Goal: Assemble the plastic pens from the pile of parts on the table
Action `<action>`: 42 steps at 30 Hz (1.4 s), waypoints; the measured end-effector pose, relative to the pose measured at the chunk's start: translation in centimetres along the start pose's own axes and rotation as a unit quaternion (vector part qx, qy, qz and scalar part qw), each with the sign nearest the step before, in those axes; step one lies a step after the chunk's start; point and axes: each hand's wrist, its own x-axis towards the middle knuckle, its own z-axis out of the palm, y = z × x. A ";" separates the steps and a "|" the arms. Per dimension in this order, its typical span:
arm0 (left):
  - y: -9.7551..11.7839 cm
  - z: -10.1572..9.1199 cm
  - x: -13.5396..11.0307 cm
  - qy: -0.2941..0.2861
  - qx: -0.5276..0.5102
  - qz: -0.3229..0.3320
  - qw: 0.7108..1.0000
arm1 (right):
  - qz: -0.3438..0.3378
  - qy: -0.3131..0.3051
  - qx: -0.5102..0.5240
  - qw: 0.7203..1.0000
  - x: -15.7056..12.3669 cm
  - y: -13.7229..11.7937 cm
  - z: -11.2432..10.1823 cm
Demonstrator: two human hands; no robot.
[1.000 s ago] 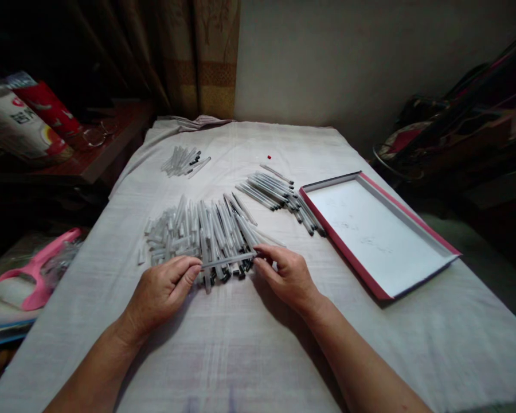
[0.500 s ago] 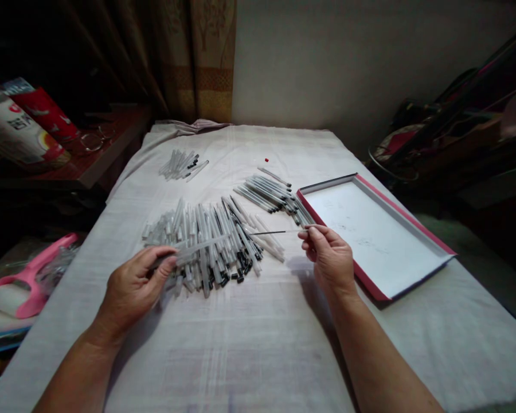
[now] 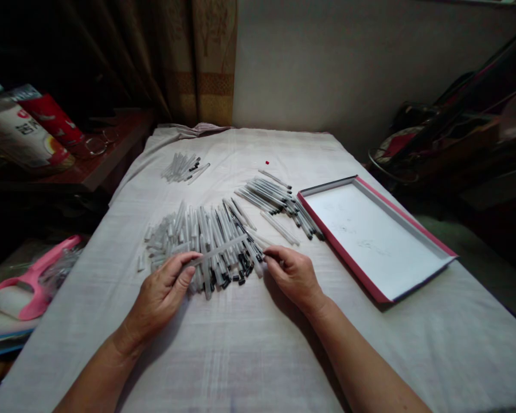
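Note:
A big pile of clear pen barrels with black tips (image 3: 206,241) lies on the white cloth in front of me. My left hand (image 3: 163,295) pinches one clear pen barrel (image 3: 221,250) by its left end and holds it slanted above the pile. My right hand (image 3: 293,274) is closed at the pile's right edge, its fingertips pinched on a pen there. A second group of pens (image 3: 275,198) lies behind, next to the tray. A single pen (image 3: 279,228) lies apart between the pile and my right hand.
A shallow red-edged white tray (image 3: 413,226) sits at the right. A small bunch of pens (image 3: 184,166) lies far left, a tiny red bit (image 3: 267,162) behind. The cloth-covered table (image 3: 241,355) drops off at left, where a pink object (image 3: 36,275) and a wooden shelf (image 3: 90,166) stand.
My right hand came back from near the tray, where it held a thin refill, to the pile's right edge. My left hand moved right with the barrel.

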 end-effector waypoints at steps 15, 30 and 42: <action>1.3 1.8 -0.5 -0.037 0.067 0.161 0.984 | 0.245 -0.222 0.304 0.894 0.1 -3.3 -0.1; -1.2 -1.7 0.6 0.061 0.038 -0.049 0.996 | 0.063 0.048 0.087 0.993 1.0 -0.3 -1.9; -3.0 0.0 0.6 0.130 0.155 0.107 0.973 | -0.032 0.073 -0.157 0.984 0.8 1.6 -1.4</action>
